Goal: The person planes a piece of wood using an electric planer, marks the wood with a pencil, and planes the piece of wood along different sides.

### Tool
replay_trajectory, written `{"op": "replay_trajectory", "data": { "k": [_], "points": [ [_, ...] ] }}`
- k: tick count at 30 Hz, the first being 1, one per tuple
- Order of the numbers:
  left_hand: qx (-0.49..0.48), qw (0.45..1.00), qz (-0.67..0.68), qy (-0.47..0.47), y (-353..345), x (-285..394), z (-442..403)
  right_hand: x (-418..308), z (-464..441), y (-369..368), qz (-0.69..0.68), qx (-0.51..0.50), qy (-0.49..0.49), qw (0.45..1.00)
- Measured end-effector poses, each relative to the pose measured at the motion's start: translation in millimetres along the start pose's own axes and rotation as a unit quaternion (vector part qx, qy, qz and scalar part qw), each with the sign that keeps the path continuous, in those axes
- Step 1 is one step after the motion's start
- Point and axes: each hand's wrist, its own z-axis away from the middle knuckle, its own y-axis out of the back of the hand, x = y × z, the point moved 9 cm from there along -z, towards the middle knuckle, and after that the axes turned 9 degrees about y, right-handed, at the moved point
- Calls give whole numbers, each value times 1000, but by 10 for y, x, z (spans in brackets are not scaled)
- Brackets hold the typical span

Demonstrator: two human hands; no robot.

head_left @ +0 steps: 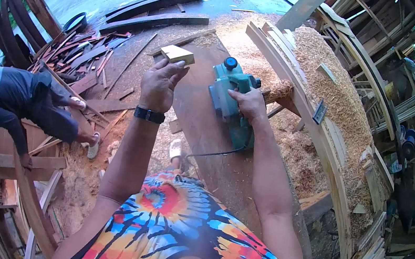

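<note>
My left hand [160,85], with a dark watch at the wrist, holds a small pale wooden block [177,54] between fingers and thumb, above the left edge of a long brown board [199,96]. My right hand [249,103] is closed on the handle of a green power planer [229,103] with a black front knob. The planer stands on the board, and its dark cable runs off to the lower left.
A co-worker [36,100] bends over timber at the left. Heavy dark beams [154,18] and scrap wood lie ahead at the left. A long light plank [306,106] and heaped shavings [333,67] are at the right, with a small dark tool [319,112] on the plank.
</note>
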Motion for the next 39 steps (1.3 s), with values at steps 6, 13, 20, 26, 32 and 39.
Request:
{"op": "replay_trajectory", "data": {
  "k": [6, 13, 20, 26, 32, 39],
  "points": [
    [-10, 1000, 1, 10, 71, 30, 27, -29, -5, -14, -28, 17, 27, 999],
    [-10, 1000, -2, 16, 156, 56, 35, -12, -5, 3, -7, 27, 41, 999],
    [2, 1000, -7, 26, 168, 65, 41, -47, -6, 13, 11, 20, 73, 997],
    [-10, 1000, -7, 26, 171, 81, 2, 62, -52, -36, -11, 14, 58, 998],
    [-18, 999, -19, 36, 149, 38, 19, 201, -113, -74, 3, 14, 44, 999],
    [42, 980, -100, 168, 507, -873, 0, -74, 40, -6, -41, -7, 35, 999]
  ]
}}
